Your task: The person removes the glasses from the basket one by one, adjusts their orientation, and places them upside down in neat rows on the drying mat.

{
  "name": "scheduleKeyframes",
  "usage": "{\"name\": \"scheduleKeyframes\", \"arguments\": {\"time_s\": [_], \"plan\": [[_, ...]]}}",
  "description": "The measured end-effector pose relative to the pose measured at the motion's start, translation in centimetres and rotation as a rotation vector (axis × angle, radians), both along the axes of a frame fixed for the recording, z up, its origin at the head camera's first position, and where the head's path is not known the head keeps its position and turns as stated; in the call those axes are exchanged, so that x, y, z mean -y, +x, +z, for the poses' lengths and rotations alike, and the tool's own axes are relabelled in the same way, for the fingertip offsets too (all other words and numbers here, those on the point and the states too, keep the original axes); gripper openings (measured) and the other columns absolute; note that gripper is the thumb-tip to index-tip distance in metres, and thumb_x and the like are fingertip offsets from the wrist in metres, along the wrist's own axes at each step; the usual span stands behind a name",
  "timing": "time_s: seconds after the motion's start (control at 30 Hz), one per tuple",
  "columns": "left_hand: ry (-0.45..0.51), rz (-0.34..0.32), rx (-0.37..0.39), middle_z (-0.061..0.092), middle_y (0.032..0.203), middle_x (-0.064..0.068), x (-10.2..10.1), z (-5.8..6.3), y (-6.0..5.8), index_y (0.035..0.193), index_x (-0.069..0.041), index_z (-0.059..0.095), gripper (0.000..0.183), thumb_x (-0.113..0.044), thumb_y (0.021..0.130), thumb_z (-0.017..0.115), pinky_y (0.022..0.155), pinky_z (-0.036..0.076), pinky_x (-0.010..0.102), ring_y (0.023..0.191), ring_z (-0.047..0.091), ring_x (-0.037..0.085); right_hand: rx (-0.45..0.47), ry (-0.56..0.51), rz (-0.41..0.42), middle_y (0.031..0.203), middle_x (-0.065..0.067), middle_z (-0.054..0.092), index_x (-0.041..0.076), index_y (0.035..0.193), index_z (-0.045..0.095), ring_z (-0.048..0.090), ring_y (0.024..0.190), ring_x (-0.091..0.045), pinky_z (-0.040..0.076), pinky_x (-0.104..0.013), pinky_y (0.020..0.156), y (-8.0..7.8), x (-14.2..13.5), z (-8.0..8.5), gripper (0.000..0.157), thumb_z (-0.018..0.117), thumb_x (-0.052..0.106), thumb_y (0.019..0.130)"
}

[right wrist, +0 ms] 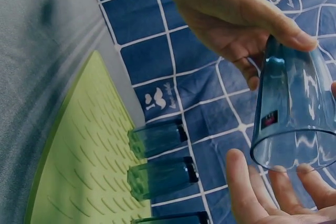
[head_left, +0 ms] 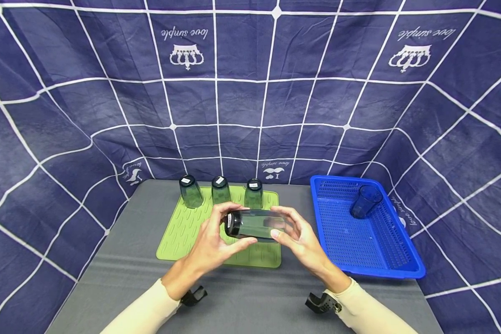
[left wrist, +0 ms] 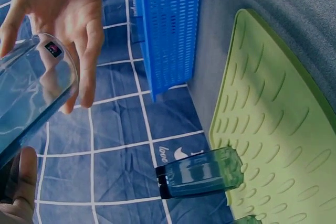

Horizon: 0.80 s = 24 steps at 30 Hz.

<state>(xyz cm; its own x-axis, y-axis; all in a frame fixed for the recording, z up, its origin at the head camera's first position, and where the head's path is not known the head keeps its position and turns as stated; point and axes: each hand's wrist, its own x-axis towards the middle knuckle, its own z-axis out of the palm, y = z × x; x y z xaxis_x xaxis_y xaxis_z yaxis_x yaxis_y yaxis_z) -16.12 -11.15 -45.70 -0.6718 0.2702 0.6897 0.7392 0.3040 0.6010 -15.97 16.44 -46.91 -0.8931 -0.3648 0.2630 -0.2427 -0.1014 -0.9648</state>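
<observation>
A clear blue-tinted drinking glass (head_left: 259, 224) lies sideways in the air above the green mat. My left hand (head_left: 210, 248) grips it near its dark, labelled base. At the rim end is my right hand (head_left: 298, 239), its thumb and fingers spread around the mouth of the glass; the wrist views show those fingers fairly straight, and whether they touch the rim is unclear. Behind the hands, three similar glasses stand upside down on the mat: a left one (head_left: 191, 192), a middle one (head_left: 221, 190) and a right one (head_left: 253, 194).
The green ridged drying mat (head_left: 177, 239) lies on the grey table (head_left: 125, 241). To the right sits a blue perforated basket (head_left: 346, 241) with one more glass (head_left: 365, 202) leaning inside. Dark blue gridded cloth (head_left: 242, 106) walls the table at the back and sides.
</observation>
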Motion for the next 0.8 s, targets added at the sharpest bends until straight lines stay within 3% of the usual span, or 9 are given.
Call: {"name": "scheduleKeyframes", "arguments": {"time_s": [0.37, 0.63, 0.8], "plan": [[0.020, 0.040, -0.022, 0.084, 0.139, 0.008, 0.7, 0.9, 0.3, 0.149, 0.001, 0.054, 0.086, -0.018, 0.085, 0.107, 0.110, 0.057, 0.018, 0.123, 0.082, 0.021, -0.011, -0.009, 0.057, 0.162, -0.013, 0.062, -0.010, 0.164, 0.049, 0.074, 0.139, -0.008, 0.066, -0.028, 0.109, 0.0, 0.1, -0.1, 0.058, 0.070, -0.002, 0.110], [0.020, 0.081, -0.100, 0.086, 0.130, 0.010, 1.3, 1.2, 0.2, 0.148, 0.000, 0.060, 0.080, -0.026, 0.087, 0.107, 0.096, 0.062, 0.020, 0.108, 0.083, 0.021, -0.062, 0.051, 0.023, 0.165, -0.032, 0.058, -0.008, 0.162, 0.053, 0.072, 0.139, -0.007, 0.066, -0.027, 0.108, 0.0, 0.0, -0.2, 0.058, 0.074, -0.002, 0.108], [-0.001, 0.140, -0.117, 0.086, 0.125, 0.011, 1.8, 1.2, 0.3, 0.147, -0.003, 0.064, 0.079, -0.035, 0.089, 0.106, 0.094, 0.063, 0.022, 0.102, 0.084, 0.023, -0.122, 0.119, -0.002, 0.167, -0.031, 0.059, -0.003, 0.161, 0.056, 0.070, 0.144, -0.009, 0.065, -0.034, 0.116, 0.0, -0.3, -0.2, 0.057, 0.076, -0.002, 0.108]]}}
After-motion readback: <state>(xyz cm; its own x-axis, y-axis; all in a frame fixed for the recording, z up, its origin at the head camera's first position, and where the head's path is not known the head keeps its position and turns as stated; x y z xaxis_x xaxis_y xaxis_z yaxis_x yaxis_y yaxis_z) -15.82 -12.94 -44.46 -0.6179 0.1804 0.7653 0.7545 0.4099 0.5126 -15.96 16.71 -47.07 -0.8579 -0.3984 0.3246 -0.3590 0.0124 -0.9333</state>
